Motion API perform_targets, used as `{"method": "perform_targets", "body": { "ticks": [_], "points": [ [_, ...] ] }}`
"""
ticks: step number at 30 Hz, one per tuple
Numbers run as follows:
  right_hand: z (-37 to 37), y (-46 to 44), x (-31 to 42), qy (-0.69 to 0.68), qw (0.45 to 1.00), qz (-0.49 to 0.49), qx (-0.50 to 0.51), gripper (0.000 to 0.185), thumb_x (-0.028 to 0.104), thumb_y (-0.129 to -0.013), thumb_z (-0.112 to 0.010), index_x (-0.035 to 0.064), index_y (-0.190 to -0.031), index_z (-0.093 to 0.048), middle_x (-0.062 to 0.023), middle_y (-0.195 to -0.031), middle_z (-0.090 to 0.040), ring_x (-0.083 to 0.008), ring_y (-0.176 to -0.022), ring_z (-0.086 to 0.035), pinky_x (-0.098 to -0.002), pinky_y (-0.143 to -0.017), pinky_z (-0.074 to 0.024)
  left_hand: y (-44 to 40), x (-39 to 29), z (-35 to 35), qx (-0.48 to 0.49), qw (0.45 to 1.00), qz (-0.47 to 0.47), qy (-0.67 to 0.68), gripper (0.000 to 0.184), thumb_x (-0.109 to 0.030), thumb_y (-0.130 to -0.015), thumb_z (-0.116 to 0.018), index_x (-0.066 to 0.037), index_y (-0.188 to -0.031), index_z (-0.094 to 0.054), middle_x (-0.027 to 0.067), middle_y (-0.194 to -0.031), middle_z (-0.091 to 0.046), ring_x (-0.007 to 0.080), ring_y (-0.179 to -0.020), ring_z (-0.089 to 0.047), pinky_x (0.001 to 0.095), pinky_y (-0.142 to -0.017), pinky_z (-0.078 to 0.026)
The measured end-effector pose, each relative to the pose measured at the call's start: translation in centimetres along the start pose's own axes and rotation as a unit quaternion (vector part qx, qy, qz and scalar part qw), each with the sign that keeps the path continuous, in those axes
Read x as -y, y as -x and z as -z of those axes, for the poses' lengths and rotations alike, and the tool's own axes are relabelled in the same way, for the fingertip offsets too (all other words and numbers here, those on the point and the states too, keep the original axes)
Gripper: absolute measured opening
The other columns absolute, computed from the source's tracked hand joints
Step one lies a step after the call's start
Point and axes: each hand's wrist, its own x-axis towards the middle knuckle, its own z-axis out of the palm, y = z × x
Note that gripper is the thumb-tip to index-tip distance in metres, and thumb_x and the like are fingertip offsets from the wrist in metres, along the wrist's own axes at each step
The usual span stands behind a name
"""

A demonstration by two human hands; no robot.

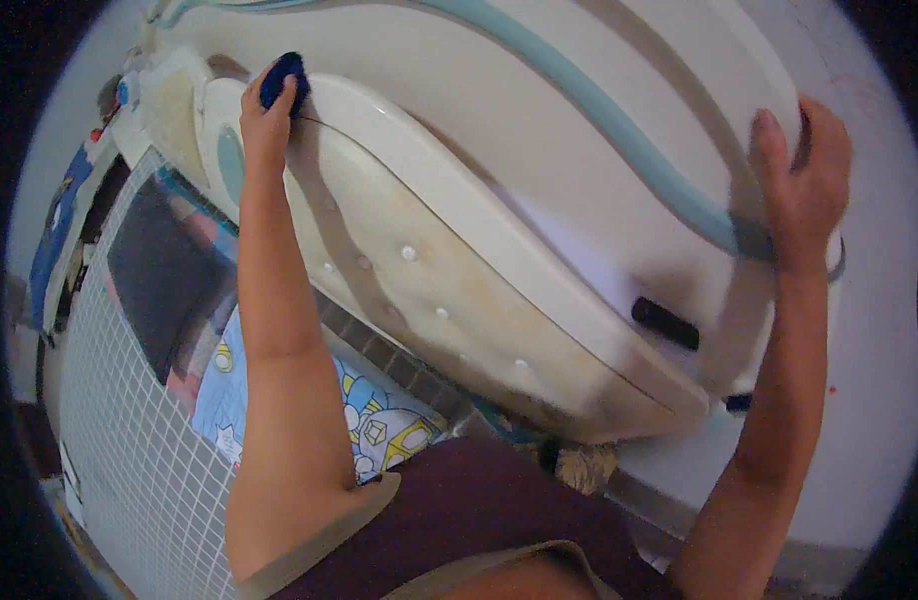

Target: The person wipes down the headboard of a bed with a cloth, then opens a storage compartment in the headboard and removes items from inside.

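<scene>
My left hand (267, 118) is closed on a dark blue cloth (291, 82). It rests the cloth against the white rim (379, 120) of a cream, button-tufted headboard (459, 285), near the rim's upper left end. At the right, my right hand (817, 185) grips the edge of a large white curved panel (539, 150) with its thumb on the near face. The other fingertips are hidden behind that edge. A teal stripe (619, 125) curves across the panel, which stands behind the tufted headboard.
Below on the left are a white grid mesh (129, 420), a dark grey piece (164, 275) and a blue cartoon-print fabric (389, 425). Two black fittings show at the right, one a black block (665, 322). A pale wall (884, 330) stands beyond.
</scene>
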Motion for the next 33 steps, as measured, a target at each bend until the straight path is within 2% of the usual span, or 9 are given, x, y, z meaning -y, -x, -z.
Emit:
{"method": "perform_targets", "body": {
  "ticks": [3, 5, 10, 12, 17, 21, 24, 30, 33],
  "points": [
    [-0.2, 0.0, -0.4, 0.012, 0.999, 0.037, -0.014, 0.041, 0.034, -0.080, -0.065, 0.0031, -0.107, -0.058, -0.0147, -0.105, -0.058, -0.0320, -0.095, -0.055, -0.0390, -0.084, -0.0435, 5.4, -7.3, -3.0, 0.073, 0.943, -0.279, -0.165, 0.030, -0.024, -0.076, -0.066, -0.016, -0.105, -0.065, 0.0106, -0.108, -0.059, 0.0293, -0.103, -0.054, 0.0389, -0.096, -0.036],
    [1.0, -0.1, 0.2, -0.030, 0.999, 0.042, 0.002, 0.038, 0.025, -0.078, -0.063, 0.0009, -0.106, -0.054, -0.0185, -0.104, -0.055, -0.0352, -0.094, -0.052, -0.0418, -0.083, -0.0418, 11.9, -11.0, -4.7, 0.128, 0.902, -0.360, -0.200, 0.037, -0.024, -0.070, -0.069, -0.020, -0.107, -0.063, 0.0098, -0.115, -0.055, 0.0316, -0.111, -0.048, 0.0462, -0.099, -0.031],
    [4.0, 2.9, -0.2, -0.107, 0.990, 0.007, 0.088, 0.047, 0.026, -0.079, -0.061, -0.0025, -0.115, -0.051, -0.0231, -0.121, -0.048, -0.0371, -0.114, -0.045, -0.0430, -0.098, -0.0339, 25.6, -15.9, -4.9, 0.342, 0.861, -0.351, -0.137, 0.068, -0.015, -0.060, -0.072, -0.032, -0.122, -0.053, 0.0067, -0.132, -0.042, 0.0345, -0.130, -0.029, 0.0604, -0.099, -0.021],
    [7.3, 6.1, -1.1, -0.049, 0.988, 0.107, 0.098, 0.039, 0.032, -0.079, -0.064, 0.0047, -0.106, -0.059, -0.0173, -0.114, -0.054, -0.0341, -0.105, -0.050, -0.0444, -0.088, -0.0408, 23.9, -13.1, -4.6, 0.277, 0.831, -0.424, -0.229, 0.067, -0.019, -0.061, -0.073, -0.032, -0.123, -0.052, 0.0064, -0.135, -0.041, 0.0325, -0.130, -0.030, 0.0614, -0.099, -0.021],
    [18.3, 19.0, -4.4, -0.091, 0.977, -0.059, 0.181, 0.032, 0.017, -0.080, -0.062, 0.0043, -0.109, -0.057, -0.0157, -0.120, -0.053, -0.0344, -0.112, -0.048, -0.0433, -0.094, -0.0383, 23.4, -13.1, -4.8, 0.200, 0.896, -0.371, -0.139, 0.059, -0.021, -0.068, -0.071, -0.028, -0.124, -0.054, 0.0072, -0.136, -0.041, 0.0368, -0.128, -0.031, 0.0556, -0.100, -0.024],
    [25.9, 27.0, -2.9, -0.111, 0.917, -0.283, 0.259, 0.025, 0.002, -0.085, -0.053, 0.0006, -0.110, -0.056, -0.0167, -0.113, -0.057, -0.0307, -0.109, -0.052, -0.0374, -0.095, -0.0388, 32.2, -16.6, -8.2, 0.323, 0.828, -0.438, -0.134, 0.065, -0.014, -0.064, -0.069, -0.036, -0.123, -0.053, 0.0080, -0.136, -0.040, 0.0352, -0.127, -0.032, 0.0549, -0.099, -0.025],
    [28.2, 29.7, -0.7, -0.129, 0.900, -0.289, 0.299, 0.025, 0.002, -0.084, -0.054, 0.0006, -0.109, -0.057, -0.0163, -0.112, -0.057, -0.0306, -0.108, -0.053, -0.0373, -0.094, -0.0391, 39.8, -22.1, -10.4, 0.443, 0.742, -0.493, -0.100, 0.058, -0.019, -0.071, -0.064, -0.036, -0.125, -0.050, 0.0081, -0.137, -0.038, 0.0359, -0.128, -0.030, 0.0570, -0.099, -0.023],
    [29.4, 30.7, 2.8, -0.143, 0.898, -0.254, 0.331, 0.030, 0.013, -0.083, -0.058, 0.0039, -0.112, -0.055, -0.0165, -0.117, -0.055, -0.0361, -0.110, -0.049, -0.0427, -0.096, -0.0384, 51.8, -27.2, -17.4, 0.456, 0.633, -0.625, -0.003, 0.045, -0.023, -0.081, -0.048, -0.024, -0.126, -0.051, 0.0065, -0.135, -0.040, 0.0305, -0.127, -0.032, 0.0545, -0.098, -0.025],
    [29.9, 30.1, 3.3, -0.085, 0.896, -0.266, 0.346, 0.026, 0.007, -0.082, -0.055, 0.0022, -0.107, -0.058, -0.0159, -0.109, -0.058, -0.0320, -0.105, -0.053, -0.0385, -0.093, -0.0402, 52.3, -25.6, -16.9, 0.464, 0.632, -0.620, 0.031, 0.042, -0.022, -0.081, -0.048, -0.019, -0.122, -0.053, 0.0094, -0.135, -0.041, 0.0291, -0.129, -0.030, 0.0530, -0.100, -0.024]
  ]
}}
